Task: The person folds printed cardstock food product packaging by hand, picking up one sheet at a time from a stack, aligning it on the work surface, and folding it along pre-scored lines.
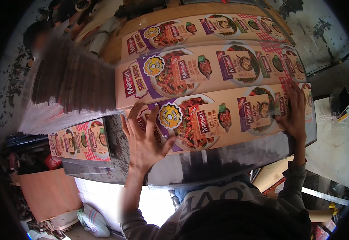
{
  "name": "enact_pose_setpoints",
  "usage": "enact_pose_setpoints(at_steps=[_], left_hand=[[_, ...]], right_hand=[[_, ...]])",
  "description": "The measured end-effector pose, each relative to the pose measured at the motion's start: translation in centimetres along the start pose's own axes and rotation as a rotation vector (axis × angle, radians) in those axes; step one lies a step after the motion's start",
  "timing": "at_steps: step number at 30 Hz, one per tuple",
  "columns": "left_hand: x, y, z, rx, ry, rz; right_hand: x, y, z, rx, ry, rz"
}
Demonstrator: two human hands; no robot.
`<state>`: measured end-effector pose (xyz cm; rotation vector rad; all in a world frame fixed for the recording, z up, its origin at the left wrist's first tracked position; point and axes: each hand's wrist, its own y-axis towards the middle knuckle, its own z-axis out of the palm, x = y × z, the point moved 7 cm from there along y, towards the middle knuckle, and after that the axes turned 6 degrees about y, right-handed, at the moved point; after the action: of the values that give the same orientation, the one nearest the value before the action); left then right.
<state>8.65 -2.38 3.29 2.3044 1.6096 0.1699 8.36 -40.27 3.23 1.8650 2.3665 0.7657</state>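
Observation:
A long printed food banner [232,120], with pictures of dishes on a pale orange ground, lies nearest me across the table. My left hand [146,138] rests on its left end, fingers spread. My right hand [294,114] lies flat near its right end, fingers apart. Neither hand grips anything. Along the banner's near side runs a glossy clear strip [222,168] that shows dark reflections and hangs toward my body. Beyond it lie a middle matching banner [214,72] and a far one [242,26], roughly parallel and partly overlapped.
At the left stands a tall stack of clear-edged sheets [72,80]. A smaller printed piece [80,142] lies below it. Another person [38,38] is at the far left. A brown board [50,194] and a white sack [94,220] sit low at left. A white surface [334,136] is at right.

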Motion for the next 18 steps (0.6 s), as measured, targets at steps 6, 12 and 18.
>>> enact_pose_setpoints(at_steps=[6,12,18], left_hand=[[0.0,-0.4,-0.6,-0.049,0.074,-0.046],[0.8,-1.1,-0.5,-0.157,0.024,-0.085],[0.5,-1.3,-0.6,-0.136,0.100,-0.087]], right_hand=[[0.2,-0.2,-0.4,-0.033,0.042,-0.014],[0.0,-0.6,-0.6,-0.087,0.058,-0.037],[0.0,-0.7,-0.9,-0.117,0.071,-0.057]])
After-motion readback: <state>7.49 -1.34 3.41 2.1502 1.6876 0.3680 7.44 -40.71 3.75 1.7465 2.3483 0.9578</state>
